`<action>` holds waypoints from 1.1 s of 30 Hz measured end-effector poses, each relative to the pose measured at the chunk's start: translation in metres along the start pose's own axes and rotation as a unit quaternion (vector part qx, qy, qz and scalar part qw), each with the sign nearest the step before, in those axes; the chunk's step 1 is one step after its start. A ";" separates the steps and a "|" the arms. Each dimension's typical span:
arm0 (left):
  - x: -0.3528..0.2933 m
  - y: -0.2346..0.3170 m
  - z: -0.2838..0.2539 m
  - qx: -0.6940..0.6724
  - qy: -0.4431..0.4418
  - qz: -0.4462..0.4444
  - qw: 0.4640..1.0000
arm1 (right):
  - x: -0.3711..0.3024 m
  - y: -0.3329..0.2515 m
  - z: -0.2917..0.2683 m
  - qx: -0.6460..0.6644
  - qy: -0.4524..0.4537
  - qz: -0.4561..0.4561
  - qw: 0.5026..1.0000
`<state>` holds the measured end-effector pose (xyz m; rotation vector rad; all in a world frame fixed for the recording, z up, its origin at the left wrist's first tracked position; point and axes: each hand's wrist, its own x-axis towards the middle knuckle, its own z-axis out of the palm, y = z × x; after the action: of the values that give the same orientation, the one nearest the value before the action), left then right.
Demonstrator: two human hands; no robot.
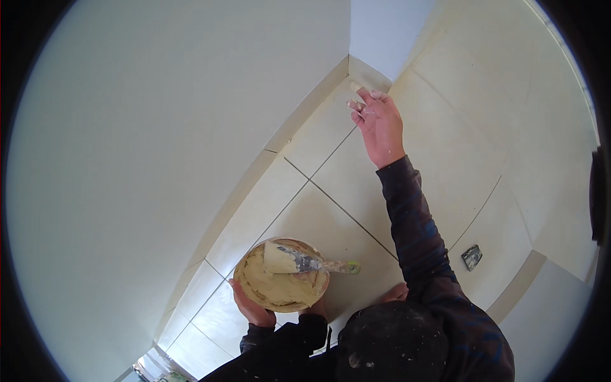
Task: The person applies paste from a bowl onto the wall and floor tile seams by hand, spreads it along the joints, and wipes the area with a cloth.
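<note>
My left hand (252, 306) grips the side of a round bucket (237, 286) near my body. Cream-coloured paste (280, 290) fills much of the bucket. Across its top lies a putty knife (298, 261), its blade coated with paste and its handle sticking out past the right rim; neither hand touches it. My right hand (382, 124) reaches far forward, low by the corner where the skirting tiles meet. Its forefinger is stretched out with cream paste on the tip, while the other fingers are partly bent and smeared too. No tool shows in this hand.
A pale wall (172, 114) with a tile skirting (238, 194) runs along the left. Large cream floor tiles (344, 229) with dark joints spread beneath me. A small dark, paste-marked piece (471, 257) lies at the right, near another stretch of skirting (519, 286).
</note>
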<state>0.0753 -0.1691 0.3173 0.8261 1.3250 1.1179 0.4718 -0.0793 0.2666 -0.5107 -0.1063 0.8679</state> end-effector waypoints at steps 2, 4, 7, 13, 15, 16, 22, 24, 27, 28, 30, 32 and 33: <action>-0.004 -0.003 -0.009 0.001 0.002 0.008 1.000 | -0.040 -0.006 -0.006 -0.035 -0.013 0.022 0.999; 0.001 0.002 -0.018 -0.014 -0.023 0.000 1.000 | -0.092 -0.003 0.000 -0.135 -0.096 -0.004 0.986; 0.025 0.019 -0.034 -0.010 -0.064 -0.023 0.998 | -0.200 0.017 0.024 -0.467 -0.256 -0.194 0.824; 0.016 0.034 -0.074 0.017 -0.124 -0.027 0.992 | -0.403 0.094 0.062 -0.747 -0.394 -0.218 0.489; 0.011 0.026 -0.071 -0.001 -0.091 -0.011 0.996 | -0.424 0.101 0.057 -0.761 -0.388 -0.211 0.475; 0.013 0.022 -0.067 -0.020 -0.063 0.007 0.998 | -0.427 0.103 0.054 -0.775 -0.379 -0.208 0.461; 0.035 -0.005 -0.062 -0.004 -0.006 0.018 1.000 | -0.412 0.070 0.039 -0.732 -0.423 -0.076 0.529; 0.042 -0.004 -0.058 0.017 0.016 0.020 1.000 | -0.393 0.066 0.034 -0.665 -0.368 0.011 0.650; 0.047 0.005 -0.050 0.041 0.041 0.031 0.998 | -0.362 0.076 0.044 -0.594 -0.270 0.104 0.751; 0.046 0.010 -0.047 0.041 0.041 0.039 0.998 | -0.355 0.078 0.052 -0.607 -0.244 0.105 0.749; 0.039 0.013 -0.040 0.048 0.072 0.028 0.996 | -0.352 0.080 0.056 -0.616 -0.262 0.141 0.729; 0.053 0.014 -0.032 0.045 0.086 0.038 0.995 | -0.339 0.092 0.062 -0.626 -0.280 0.148 0.713; 0.059 0.017 -0.029 0.049 0.081 0.040 0.995 | -0.335 0.097 0.068 -0.610 -0.271 0.141 0.731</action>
<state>0.0391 -0.1121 0.3118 0.8801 1.5025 1.2116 0.1665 -0.2528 0.3191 -1.5230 -1.2382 1.1613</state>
